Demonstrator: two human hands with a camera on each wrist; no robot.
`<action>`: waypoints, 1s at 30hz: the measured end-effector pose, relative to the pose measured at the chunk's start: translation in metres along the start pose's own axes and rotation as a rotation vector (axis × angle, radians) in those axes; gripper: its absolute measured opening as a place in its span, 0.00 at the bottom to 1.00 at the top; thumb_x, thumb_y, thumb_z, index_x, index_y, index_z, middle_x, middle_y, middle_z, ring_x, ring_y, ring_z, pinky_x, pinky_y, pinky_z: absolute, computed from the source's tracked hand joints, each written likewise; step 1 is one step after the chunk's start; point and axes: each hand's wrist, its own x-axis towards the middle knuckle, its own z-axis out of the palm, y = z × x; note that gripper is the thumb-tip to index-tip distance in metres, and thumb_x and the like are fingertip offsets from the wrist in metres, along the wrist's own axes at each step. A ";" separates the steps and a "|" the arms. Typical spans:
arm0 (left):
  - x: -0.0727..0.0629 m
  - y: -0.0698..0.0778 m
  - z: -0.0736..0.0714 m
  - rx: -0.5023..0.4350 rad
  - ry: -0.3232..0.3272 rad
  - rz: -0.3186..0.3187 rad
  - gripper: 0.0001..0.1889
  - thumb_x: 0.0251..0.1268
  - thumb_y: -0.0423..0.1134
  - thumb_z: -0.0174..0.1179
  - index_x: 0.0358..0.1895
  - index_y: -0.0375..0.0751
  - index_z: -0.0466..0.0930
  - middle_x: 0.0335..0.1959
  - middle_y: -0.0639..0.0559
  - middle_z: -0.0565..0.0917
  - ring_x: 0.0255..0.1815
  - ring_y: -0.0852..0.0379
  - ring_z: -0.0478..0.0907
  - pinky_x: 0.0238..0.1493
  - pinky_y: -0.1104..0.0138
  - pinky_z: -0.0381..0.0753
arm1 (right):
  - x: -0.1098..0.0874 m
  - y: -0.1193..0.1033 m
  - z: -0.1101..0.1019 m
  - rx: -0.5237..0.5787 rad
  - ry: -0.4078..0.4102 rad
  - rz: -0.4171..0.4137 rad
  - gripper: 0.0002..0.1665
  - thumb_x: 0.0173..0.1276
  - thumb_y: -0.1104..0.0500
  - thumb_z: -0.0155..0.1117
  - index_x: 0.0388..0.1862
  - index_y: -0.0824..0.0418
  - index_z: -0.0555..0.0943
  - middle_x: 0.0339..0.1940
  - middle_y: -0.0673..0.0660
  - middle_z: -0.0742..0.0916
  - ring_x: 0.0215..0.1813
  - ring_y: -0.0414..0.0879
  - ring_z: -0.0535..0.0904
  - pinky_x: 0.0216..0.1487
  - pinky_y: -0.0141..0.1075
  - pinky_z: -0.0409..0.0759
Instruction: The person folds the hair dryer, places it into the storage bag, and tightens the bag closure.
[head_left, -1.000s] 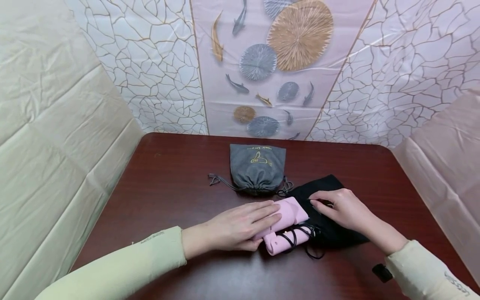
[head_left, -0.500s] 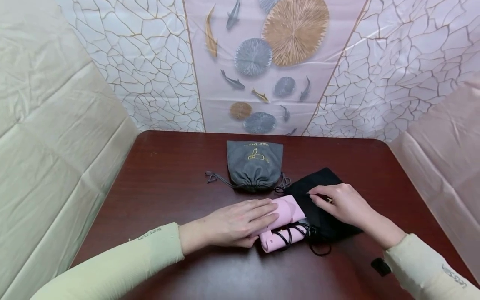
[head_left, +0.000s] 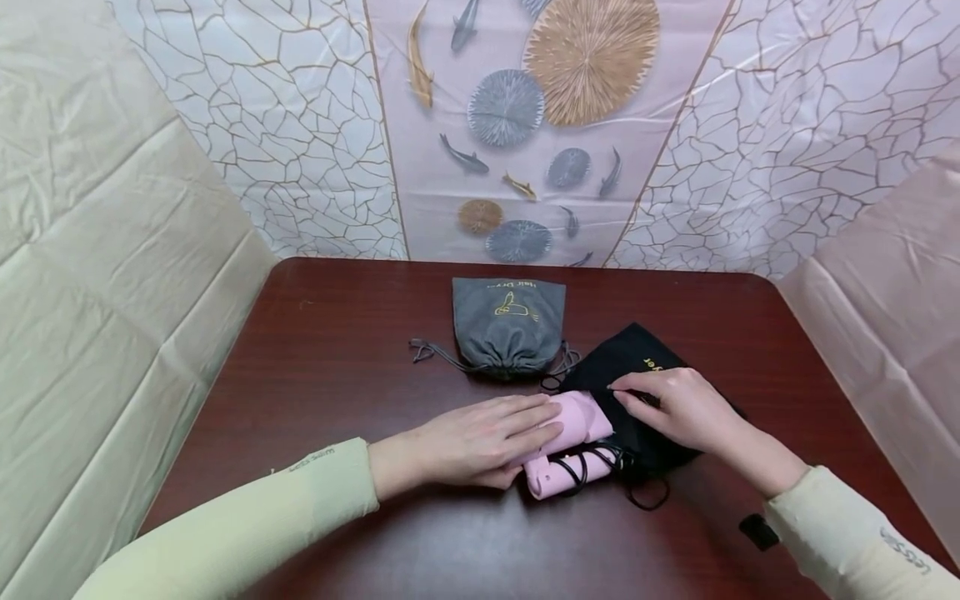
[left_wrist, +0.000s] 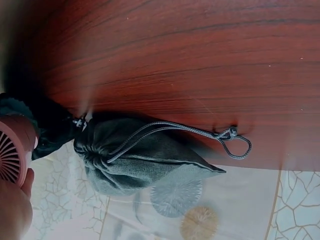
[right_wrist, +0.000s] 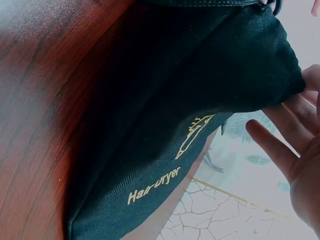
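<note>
A pink folding hair dryer (head_left: 576, 417) lies folded on the table, its black cord (head_left: 577, 473) looped around the handle. My left hand (head_left: 487, 440) grips its body from the left, fingers over the top. In the left wrist view the dryer's slatted end (left_wrist: 12, 155) shows at the edge. My right hand (head_left: 686, 408) pinches the rim of a black drawstring bag (right_wrist: 200, 65) between thumb and fingers. The bag's mouth is at the dryer's right end, and gold "Hair dryer" lettering shows on its side. The dryer's left end is hidden under my left hand.
A full-looking grey drawstring pouch (head_left: 510, 325) with a gold hair dryer print lies behind the dryer, its cords spread to both sides. A small black object (head_left: 759, 532) sits near my right sleeve. Patterned cloth (head_left: 322, 125) hangs behind the brown table (head_left: 337, 333).
My right hand has drawn the black bag's rim slightly left, up against the dryer's end, and more of the bag's gold lettering shows. My left hand stays on the dryer.
</note>
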 end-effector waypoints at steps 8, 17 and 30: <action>0.005 -0.004 0.006 0.026 0.021 -0.038 0.31 0.68 0.42 0.64 0.73 0.32 0.76 0.75 0.37 0.76 0.79 0.42 0.70 0.81 0.57 0.65 | -0.005 -0.001 0.003 -0.027 -0.021 -0.008 0.14 0.59 0.65 0.78 0.44 0.54 0.92 0.38 0.48 0.94 0.37 0.42 0.91 0.36 0.45 0.88; 0.012 -0.007 0.013 0.033 0.015 -0.075 0.34 0.66 0.43 0.66 0.73 0.31 0.75 0.76 0.36 0.74 0.80 0.42 0.68 0.81 0.58 0.65 | -0.007 -0.001 0.002 -0.037 -0.006 0.005 0.13 0.59 0.65 0.78 0.43 0.54 0.92 0.38 0.48 0.94 0.36 0.42 0.90 0.34 0.44 0.87; 0.025 -0.006 0.025 0.222 0.028 -0.010 0.28 0.75 0.45 0.59 0.73 0.35 0.76 0.75 0.37 0.76 0.79 0.43 0.71 0.81 0.57 0.65 | -0.005 0.000 0.000 -0.041 0.034 -0.004 0.16 0.59 0.65 0.78 0.46 0.55 0.92 0.41 0.51 0.94 0.43 0.49 0.92 0.47 0.55 0.89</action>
